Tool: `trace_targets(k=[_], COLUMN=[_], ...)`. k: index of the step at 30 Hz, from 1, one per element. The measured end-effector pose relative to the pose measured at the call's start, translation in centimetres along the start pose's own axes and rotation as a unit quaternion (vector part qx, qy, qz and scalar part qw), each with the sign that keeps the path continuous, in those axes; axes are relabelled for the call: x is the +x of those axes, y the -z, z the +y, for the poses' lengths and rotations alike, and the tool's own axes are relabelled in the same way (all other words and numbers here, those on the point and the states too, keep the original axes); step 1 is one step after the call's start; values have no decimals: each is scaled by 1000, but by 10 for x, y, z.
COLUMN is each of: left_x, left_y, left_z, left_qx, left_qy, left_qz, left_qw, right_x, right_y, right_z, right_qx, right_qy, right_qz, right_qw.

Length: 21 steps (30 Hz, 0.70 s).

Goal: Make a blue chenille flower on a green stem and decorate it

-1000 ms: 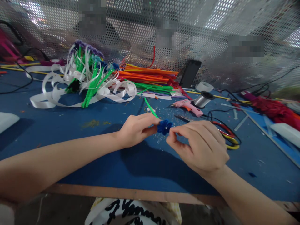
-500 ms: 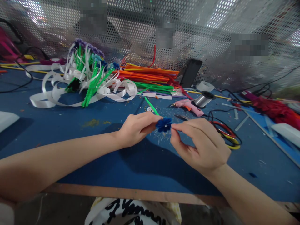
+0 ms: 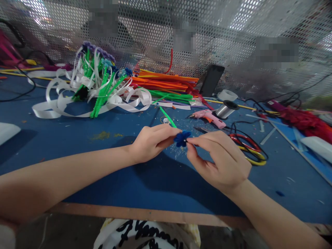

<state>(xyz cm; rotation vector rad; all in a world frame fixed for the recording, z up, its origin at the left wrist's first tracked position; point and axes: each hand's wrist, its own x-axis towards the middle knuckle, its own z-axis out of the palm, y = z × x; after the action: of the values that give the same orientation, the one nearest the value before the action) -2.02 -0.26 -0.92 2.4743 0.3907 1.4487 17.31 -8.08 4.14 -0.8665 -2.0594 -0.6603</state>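
A dark blue pipe-cleaner flower (image 3: 181, 139) with a tiny pale bead at its middle is held just above the table. My left hand (image 3: 153, 143) is closed around it from the left, fingers pressed together; a green stem (image 3: 167, 117) sticks out behind that hand. From the right, my right hand (image 3: 220, 155) pinches at the flower, thumb and forefinger touching it beside the bead. Whether a petal or the bead itself sits between those fingertips is hidden. A small pile of white beads (image 3: 166, 120) lies just beyond my left hand.
Pink glue gun (image 3: 209, 117), wire spool (image 3: 226, 110) and red-yellow-handled scissors (image 3: 247, 143) lie right of centre, among black cables. Finished flowers with white ribbon (image 3: 53, 107) spread at left. Orange pipe cleaners (image 3: 163, 83) and a leaning phone (image 3: 212, 81) stand at the back.
My right hand has shifted slightly left, its fingertips now closer to the flower's middle. The flower is turned a little; my left hand stays almost in place.
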Motion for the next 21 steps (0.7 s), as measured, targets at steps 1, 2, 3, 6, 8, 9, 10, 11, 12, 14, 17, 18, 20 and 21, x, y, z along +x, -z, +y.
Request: trace_targets(k=[1, 2, 3, 6, 8, 9, 10, 11, 12, 14, 17, 18, 20, 21], left_x=[0, 0, 0, 1, 1, 1, 1, 1, 1, 1, 2, 2, 2, 2], left_y=[0, 0, 0, -1, -1, -1, -1, -1, -1, 0, 1, 1, 1, 1], left_z=[0, 0, 0, 0, 0, 0, 0, 0, 0, 0, 1, 2, 2, 2], left_qx=[0, 0, 0, -3, 0, 3, 5, 6, 7, 5, 5, 5, 3, 2], left_qy=[0, -1, -2, -7, -9, -10, -10, -11, -11, -13, -13, -13, -12, -13], left_qz=[0, 2, 4, 7, 7, 7, 7, 7, 6, 4, 0, -1, -3, -4], left_qw=[1000, 1000, 1000, 1000, 1000, 1000, 1000, 1000, 1000, 1000, 1000, 1000, 1000, 1000], right_x=[0, 0, 0, 0, 0, 0, 0, 0, 0, 0, 0, 0, 1, 1], right_y=[0, 0, 0, 0, 0, 0, 0, 0, 0, -1, -1, -1, -1, -2], right_z=[0, -1, -1, -2, -2, -2, -2, -1, -1, -1, -1, -1, -1, -1], right_qx=[-1, -2, -2, -3, -5, -5, -3, 1, 5, 12, 13, 11, 5, 4], right_qy=[-5, -8, -10, -14, -18, -21, -23, -26, -29, -33, -35, -36, -35, -34], right_qz=[1, 1, 2, 7, 7, 7, 7, 7, 9, 11, 14, 15, 20, 22], right_qw=[1000, 1000, 1000, 1000, 1000, 1000, 1000, 1000, 1000, 999, 999, 999, 999, 999])
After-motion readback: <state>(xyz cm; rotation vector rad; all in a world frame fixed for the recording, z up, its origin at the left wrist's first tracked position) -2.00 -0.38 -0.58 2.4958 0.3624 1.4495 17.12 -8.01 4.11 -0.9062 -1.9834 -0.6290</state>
